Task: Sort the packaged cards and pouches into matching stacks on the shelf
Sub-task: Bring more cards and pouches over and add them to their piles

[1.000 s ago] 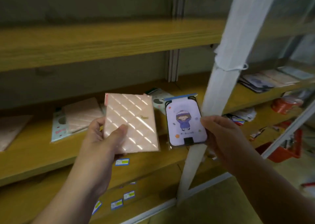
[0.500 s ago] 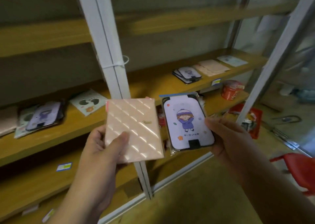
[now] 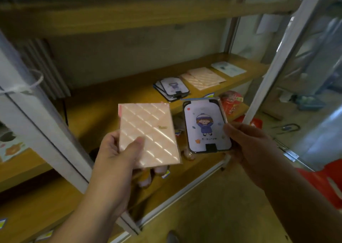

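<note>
My left hand (image 3: 118, 161) grips a pink quilted pouch (image 3: 148, 133) by its lower left corner, held up in front of the wooden shelf (image 3: 103, 109). My right hand (image 3: 248, 144) holds a lavender cartoon card (image 3: 205, 128) with a black rim by its right edge. On the shelf behind lie a stack of matching cartoon cards (image 3: 172, 88), a stack of pink quilted pouches (image 3: 203, 78) to its right, and a white card (image 3: 228, 68) farther right.
A white shelf post (image 3: 33, 120) with a cable tie slants at the left, another post (image 3: 277, 57) at the right. A red tin (image 3: 232, 102) sits on the lower shelf. Red plastic (image 3: 325, 179) lies on the floor. A leaf-print card (image 3: 11, 146) lies far left.
My view has swung right along the shelving. The left post has slid toward the frame's left edge and the sorted stacks are nearer the middle. Both hands keep their items.
</note>
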Demonstrator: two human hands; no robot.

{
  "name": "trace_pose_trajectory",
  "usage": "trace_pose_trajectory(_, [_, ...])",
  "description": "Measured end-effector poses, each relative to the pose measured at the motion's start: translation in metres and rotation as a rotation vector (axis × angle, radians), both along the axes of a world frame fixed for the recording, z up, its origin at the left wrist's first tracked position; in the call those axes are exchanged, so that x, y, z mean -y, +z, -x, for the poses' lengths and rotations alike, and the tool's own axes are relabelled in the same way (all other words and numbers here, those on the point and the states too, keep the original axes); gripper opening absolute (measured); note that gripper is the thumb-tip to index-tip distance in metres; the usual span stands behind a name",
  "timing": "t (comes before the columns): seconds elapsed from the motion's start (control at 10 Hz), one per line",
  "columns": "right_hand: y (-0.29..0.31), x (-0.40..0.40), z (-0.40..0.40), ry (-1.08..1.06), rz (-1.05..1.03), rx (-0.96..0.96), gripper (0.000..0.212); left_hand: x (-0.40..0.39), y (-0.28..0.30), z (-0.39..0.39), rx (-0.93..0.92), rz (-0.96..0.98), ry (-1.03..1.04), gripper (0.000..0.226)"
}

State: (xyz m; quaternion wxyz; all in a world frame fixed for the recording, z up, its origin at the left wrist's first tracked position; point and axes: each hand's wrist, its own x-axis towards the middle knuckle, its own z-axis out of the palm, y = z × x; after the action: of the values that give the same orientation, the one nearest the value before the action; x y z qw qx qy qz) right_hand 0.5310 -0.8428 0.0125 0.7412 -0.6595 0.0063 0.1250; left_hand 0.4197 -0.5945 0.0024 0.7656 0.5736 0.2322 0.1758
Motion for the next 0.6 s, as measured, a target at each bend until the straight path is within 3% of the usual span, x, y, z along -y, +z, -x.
trace_pose_trajectory(0.3, [0.023,-0.082,-0.174,0.092,0.589,0.273,0.033,-0.036,0.005,-0.116,0.023,0.079,0.079,0.047])
trace_pose_trajectory(0.6, [0.01,-0.158,-0.27,0.235,0.952,0.451,0.026,-0.051,0.012,-0.17,0.023,0.12,0.127,0.033])
